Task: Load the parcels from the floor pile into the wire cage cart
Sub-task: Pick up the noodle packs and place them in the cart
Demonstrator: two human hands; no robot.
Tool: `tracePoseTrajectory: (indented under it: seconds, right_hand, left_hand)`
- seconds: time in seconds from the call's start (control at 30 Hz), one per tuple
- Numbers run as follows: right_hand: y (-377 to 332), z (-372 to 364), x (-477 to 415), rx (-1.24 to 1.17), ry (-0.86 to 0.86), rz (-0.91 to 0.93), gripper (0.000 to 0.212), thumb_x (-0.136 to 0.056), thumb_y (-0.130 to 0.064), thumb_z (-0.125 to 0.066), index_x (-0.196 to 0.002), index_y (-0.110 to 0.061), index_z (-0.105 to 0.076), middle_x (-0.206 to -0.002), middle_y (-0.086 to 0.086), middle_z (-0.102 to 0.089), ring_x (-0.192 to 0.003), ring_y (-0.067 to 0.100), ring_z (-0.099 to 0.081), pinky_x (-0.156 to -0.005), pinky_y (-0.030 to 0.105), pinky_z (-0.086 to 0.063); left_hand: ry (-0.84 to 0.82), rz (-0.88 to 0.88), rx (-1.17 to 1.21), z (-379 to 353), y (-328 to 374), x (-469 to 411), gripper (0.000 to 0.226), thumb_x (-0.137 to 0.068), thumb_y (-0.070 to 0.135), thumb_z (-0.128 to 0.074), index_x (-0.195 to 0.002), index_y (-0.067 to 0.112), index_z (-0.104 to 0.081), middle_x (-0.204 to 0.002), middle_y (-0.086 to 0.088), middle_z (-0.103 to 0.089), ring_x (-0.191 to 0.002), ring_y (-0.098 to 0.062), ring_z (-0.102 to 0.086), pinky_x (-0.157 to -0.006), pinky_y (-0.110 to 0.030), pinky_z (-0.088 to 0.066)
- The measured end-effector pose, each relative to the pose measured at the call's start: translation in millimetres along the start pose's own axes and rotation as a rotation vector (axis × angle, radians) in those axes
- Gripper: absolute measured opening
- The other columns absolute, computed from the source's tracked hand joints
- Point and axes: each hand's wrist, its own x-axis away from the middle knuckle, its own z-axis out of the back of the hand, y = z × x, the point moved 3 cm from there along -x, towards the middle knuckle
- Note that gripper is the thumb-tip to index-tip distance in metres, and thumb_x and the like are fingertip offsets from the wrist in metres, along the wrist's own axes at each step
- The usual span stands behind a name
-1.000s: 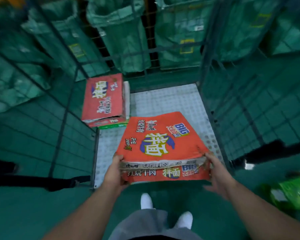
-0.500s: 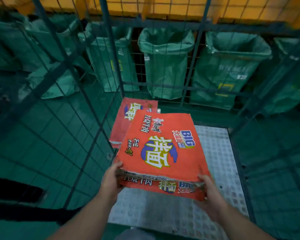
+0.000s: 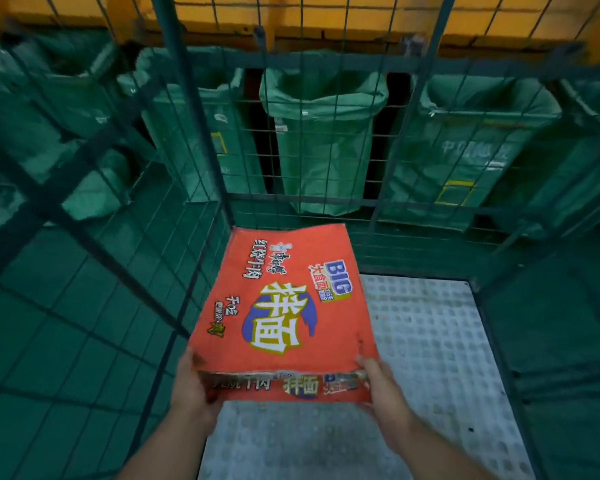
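Note:
I hold a flat orange carton [image 3: 284, 306] printed with large white and blue characters, inside the green wire cage cart [image 3: 201, 140]. My left hand [image 3: 191, 386] grips its near left corner. My right hand [image 3: 378, 386] grips its near right corner. The carton is roughly level, over the back left part of the cart's pale perforated floor [image 3: 426, 341]. The orange carton that lay there earlier is hidden beneath it.
The cart's mesh walls stand to the left, behind and to the right [image 3: 534, 306]. Beyond the back wall hang several green sacks [image 3: 323, 133] below a yellow surface [image 3: 326, 19]. More green sacks [image 3: 94, 188] sit past the left wall.
I have carried the carton forward into the cart and left over the earlier carton, which is now covered. Both hands keep their grip. My view has tilted up.

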Motion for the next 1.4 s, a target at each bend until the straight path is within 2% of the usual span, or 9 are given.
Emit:
tracePoseTrajectory:
  seconds: [0.17,0.27,0.4,0.6,0.73,0.87,0.93,1.07,1.4]
  right_hand:
    - [21.0,-23.9,-98.7,0.070,0.061,0.034,0.026,-0.098,-0.026,-0.067,-0.118,-0.017,-0.053,-0.104,0.002,-0.070,-0.085,0.011,-0.065,-0.071,0.031,-0.049]
    - [52.6,-35.3,-148.4,0.260,0.021,-0.015,0.014,-0.099,-0.018,-0.066,-0.113,-0.016,-0.062,-0.103,0.004,-0.071,-0.081,0.013,-0.064,-0.071,0.030,-0.053]
    - [80.6,-42.9,-182.0,0.373,0.021,-0.071,0.016,-0.102,-0.009,-0.057,-0.099,-0.014,-0.073,-0.074,-0.006,-0.070,-0.064,0.012,-0.061,-0.059,0.021,-0.053]
    - [80.2,-82.1,-191.2,0.188,-0.061,0.000,0.029,-0.091,0.013,-0.061,-0.107,-0.006,-0.076,-0.088,-0.005,-0.079,-0.076,0.002,-0.068,-0.077,0.018,-0.056]
    - [81.3,-95.3,-198.4,0.179,-0.101,-0.070,0.027,-0.095,-0.004,-0.064,-0.112,-0.018,-0.078,-0.101,0.007,-0.079,-0.083,0.018,-0.069,-0.088,0.047,-0.059]
    - [63.8,-72.3,-176.6,0.351,-0.178,-0.171,0.046,-0.098,-0.029,-0.067,-0.143,-0.032,-0.057,-0.120,-0.009,-0.071,-0.086,0.008,-0.064,-0.061,0.025,-0.049]
    - [56.0,-59.5,-161.8,0.458,-0.096,-0.214,0.052,-0.098,-0.035,-0.066,-0.146,-0.030,-0.047,-0.119,-0.001,-0.068,-0.085,0.011,-0.060,-0.057,0.020,-0.043]
    - [51.5,-37.2,-110.4,0.492,-0.081,-0.310,0.004,-0.099,-0.025,-0.057,-0.101,-0.022,-0.060,-0.088,-0.001,-0.060,-0.075,0.013,-0.057,-0.058,0.023,-0.039]
    - [19.6,57.3,65.8,0.140,0.205,-0.196,0.015,-0.105,-0.027,-0.050,-0.102,-0.020,-0.063,-0.096,0.002,-0.068,-0.079,0.015,-0.059,-0.063,0.024,-0.039]
  left_hand:
    - [0.081,0.032,-0.067,-12.5,-8.4,-77.9,0.060,-0.099,0.066,-0.041,-0.134,0.022,-0.064,-0.138,-0.008,-0.064,-0.132,-0.032,-0.055,-0.116,-0.059,-0.031]
    - [0.207,0.158,-0.182,-7.3,-24.0,-112.4,0.052,-0.109,0.037,-0.035,-0.153,0.010,-0.040,-0.158,-0.014,-0.042,-0.146,-0.036,-0.039,-0.116,-0.056,-0.030]
    - [0.173,0.199,-0.121,-19.9,-43.1,-145.5,0.050,-0.106,0.021,-0.035,-0.156,0.011,-0.034,-0.161,-0.010,-0.038,-0.147,-0.030,-0.038,-0.117,-0.054,-0.032]
    - [0.280,0.185,-0.148,-33.7,-58.8,-145.6,0.016,-0.104,0.029,-0.045,-0.099,0.019,-0.056,-0.116,-0.005,-0.053,-0.099,-0.026,-0.053,-0.101,-0.043,-0.039]
    - [0.072,0.226,-0.058,-45.1,-48.1,-162.2,0.037,-0.107,0.024,-0.038,-0.138,0.011,-0.052,-0.154,-0.005,-0.043,-0.142,-0.031,-0.042,-0.112,-0.049,-0.035]
    - [0.075,0.293,-0.274,-42.7,-33.6,-168.1,0.062,-0.105,0.040,-0.038,-0.161,0.014,-0.026,-0.164,-0.004,-0.034,-0.146,-0.030,-0.038,-0.114,-0.047,-0.031]
    - [0.076,0.288,-0.402,-42.1,-34.7,-149.3,0.060,-0.102,0.044,-0.042,-0.154,0.014,-0.039,-0.155,-0.006,-0.045,-0.138,-0.031,-0.047,-0.108,-0.045,-0.034]
    - [-0.005,0.261,-0.551,-55.9,-41.8,-83.6,0.031,-0.102,0.037,-0.048,-0.116,0.013,-0.062,-0.125,-0.007,-0.065,-0.104,-0.025,-0.063,-0.095,-0.040,-0.043]
    - [-0.529,0.342,-0.856,-125.9,-133.1,82.8,0.022,-0.102,0.032,-0.050,-0.102,0.017,-0.065,-0.094,-0.003,-0.069,-0.079,-0.021,-0.062,-0.069,-0.030,-0.041]
